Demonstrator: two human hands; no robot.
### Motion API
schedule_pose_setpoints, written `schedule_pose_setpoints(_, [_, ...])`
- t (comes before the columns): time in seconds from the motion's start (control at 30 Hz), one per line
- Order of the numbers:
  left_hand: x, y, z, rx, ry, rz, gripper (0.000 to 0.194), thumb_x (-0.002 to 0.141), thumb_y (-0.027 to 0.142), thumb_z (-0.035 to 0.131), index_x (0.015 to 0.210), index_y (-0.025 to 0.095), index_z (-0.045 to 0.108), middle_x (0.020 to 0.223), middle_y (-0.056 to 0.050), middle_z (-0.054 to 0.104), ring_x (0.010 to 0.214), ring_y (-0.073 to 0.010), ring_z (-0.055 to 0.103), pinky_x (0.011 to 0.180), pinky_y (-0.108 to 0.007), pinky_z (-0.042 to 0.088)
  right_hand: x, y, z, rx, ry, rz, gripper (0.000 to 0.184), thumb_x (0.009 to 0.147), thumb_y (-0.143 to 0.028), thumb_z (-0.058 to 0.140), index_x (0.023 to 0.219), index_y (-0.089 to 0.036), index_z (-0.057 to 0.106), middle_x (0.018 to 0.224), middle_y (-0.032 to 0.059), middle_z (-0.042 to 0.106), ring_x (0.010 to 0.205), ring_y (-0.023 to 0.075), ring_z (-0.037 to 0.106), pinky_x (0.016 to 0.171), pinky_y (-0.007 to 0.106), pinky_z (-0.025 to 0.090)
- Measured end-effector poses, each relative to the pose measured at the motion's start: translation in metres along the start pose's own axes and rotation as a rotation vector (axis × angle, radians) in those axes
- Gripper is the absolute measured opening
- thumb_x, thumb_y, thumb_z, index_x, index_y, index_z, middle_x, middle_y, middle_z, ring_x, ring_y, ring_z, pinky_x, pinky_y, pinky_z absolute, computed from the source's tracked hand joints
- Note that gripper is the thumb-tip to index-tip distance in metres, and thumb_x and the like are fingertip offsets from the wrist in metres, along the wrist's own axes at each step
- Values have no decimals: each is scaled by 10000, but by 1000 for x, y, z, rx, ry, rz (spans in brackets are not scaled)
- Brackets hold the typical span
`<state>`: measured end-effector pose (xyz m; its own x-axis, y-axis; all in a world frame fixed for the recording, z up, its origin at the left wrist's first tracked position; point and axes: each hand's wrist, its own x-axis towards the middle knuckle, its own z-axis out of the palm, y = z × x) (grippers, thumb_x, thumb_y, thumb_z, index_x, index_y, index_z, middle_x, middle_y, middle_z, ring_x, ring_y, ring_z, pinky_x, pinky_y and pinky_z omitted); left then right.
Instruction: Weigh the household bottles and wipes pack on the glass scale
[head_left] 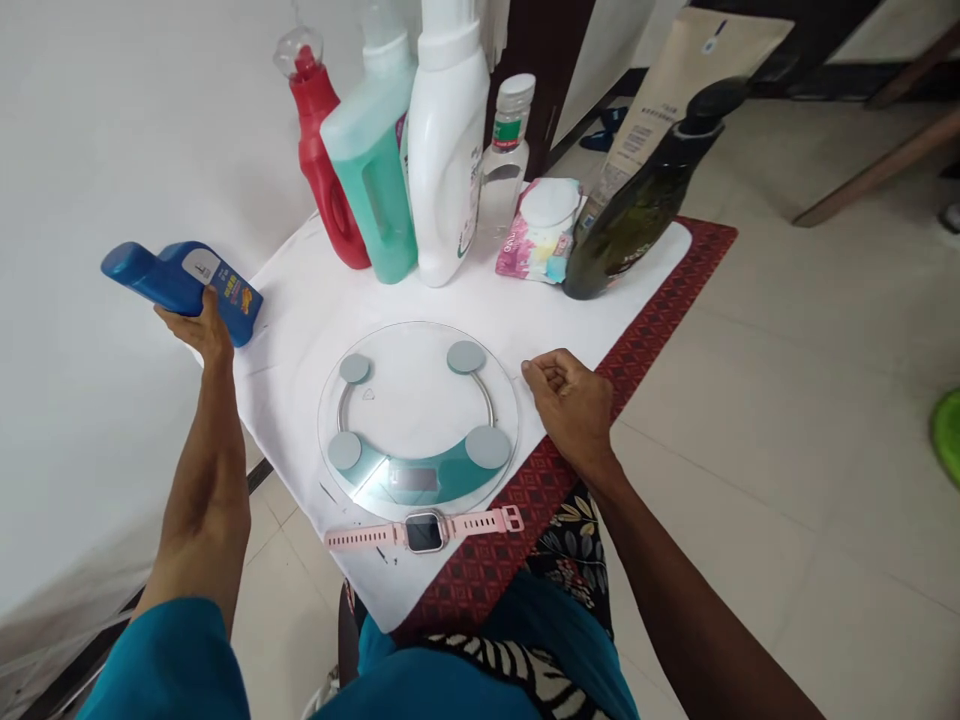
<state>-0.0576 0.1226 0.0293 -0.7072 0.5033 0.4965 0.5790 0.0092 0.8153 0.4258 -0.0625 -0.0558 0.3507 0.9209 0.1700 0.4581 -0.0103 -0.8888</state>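
Left hand (201, 328) — fingers wrapped round the blue bottle (229, 285), left of frame; yellow label print too small to read. Right hand (571, 405) — fingers curled nearly closed, contents can't tell, beside glass scale (420, 465) at centre.

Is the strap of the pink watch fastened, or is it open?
Open: the pink watch lies with its strap spread out both ways, the buckle far from the other end.

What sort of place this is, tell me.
Probably a room in a home, though which room is unclear: the left hand holds a blue bottle, and a glass scale and pink watch lie on a white-covered table.
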Motion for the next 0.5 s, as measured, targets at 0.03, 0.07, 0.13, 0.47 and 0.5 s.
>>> schedule_pose_setpoints(0.03, [0, 2, 0, 50, -12, -5, 592, 924, 113, 709, 1374, 145, 325, 1387, -80, 568, 1300, -179, 615, 1171, -383, 507, 0, 0, 0, 8, 1, 0, 301, 895, -534, 624, 772, -261, 597, 656, 11, 673, 582, 184, 592, 660, 344, 470])
schedule_pose_setpoints(0.07, [-1, 4, -1, 103, -29, -11, 609, 947, 116, 703, 1403, 138, 300, 1410, -86, 562, 1319, -177, 613, 1174, -374, 502, 0, -1, 0, 15, 4, 1, 296, 896, -530, 619, 775, -261, 596, 666, 12, 677, 586, 182, 588, 661, 343, 465])
schedule_pose_setpoints(0.13, [-7, 7, -4, 196, -65, -34, 601, 979, 140, 702, 1414, 125, 288, 1433, -108, 554, 1352, -195, 611, 1169, -381, 505, 0, -1, 0, 23, 2, 2, 280, 900, -513, 611, 781, -261, 595, 684, 13, 683, 594, 179, 583, 668, 340, 459])
schedule_pose_setpoints(0.47, [-129, 84, 3, 60, -68, 349, 609, 965, 294, 711, 1481, 186, 405, 1508, -179, 528, 1421, -275, 552, 1248, -482, 446, 3, -1, 0, 19, -28, 15, 214, 938, -433, 583, 805, -264, 575, 721, 15, 697, 642, 181, 603, 681, 317, 426])
schedule_pose_setpoints(0.5, [-145, 101, 9, -74, -167, 445, 559, 974, 354, 715, 1450, 211, 458, 1453, -149, 573, 1345, -268, 606, 1194, -470, 493, 3, -1, 0, 17, -29, 15, 205, 940, -423, 582, 809, -266, 572, 724, 14, 698, 647, 182, 606, 679, 314, 426])
